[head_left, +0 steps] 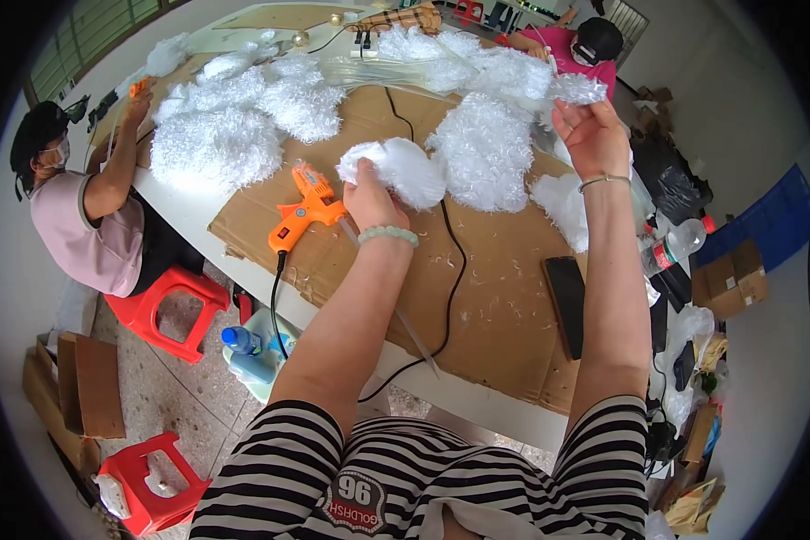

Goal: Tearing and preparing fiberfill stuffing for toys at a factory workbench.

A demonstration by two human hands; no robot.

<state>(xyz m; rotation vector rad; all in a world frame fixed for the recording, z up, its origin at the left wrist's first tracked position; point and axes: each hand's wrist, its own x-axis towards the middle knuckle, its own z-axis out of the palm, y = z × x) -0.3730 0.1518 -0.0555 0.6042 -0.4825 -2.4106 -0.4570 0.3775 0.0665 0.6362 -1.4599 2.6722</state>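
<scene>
My left hand (375,200) is closed on a soft white wad (414,173) with a rounded, fluffy shape, held above the cardboard sheet (504,310). Stretched out to the far right, my right hand (594,139) has its fingertips on a small clump of shiny clear strands (578,87). An orange hot glue gun (308,211) lies on the cardboard just left of my left hand, its nozzle hidden behind that hand. Larger piles of white shredded strands (484,153) sit beyond and between my hands.
A black phone (564,306) lies left of my right forearm. Black cords (459,261) cross the cardboard. A red-capped bottle (679,245) is at the right. Co-workers sit at the left (90,207) and far right (585,54). Red stools (166,310) stand on the floor at the left.
</scene>
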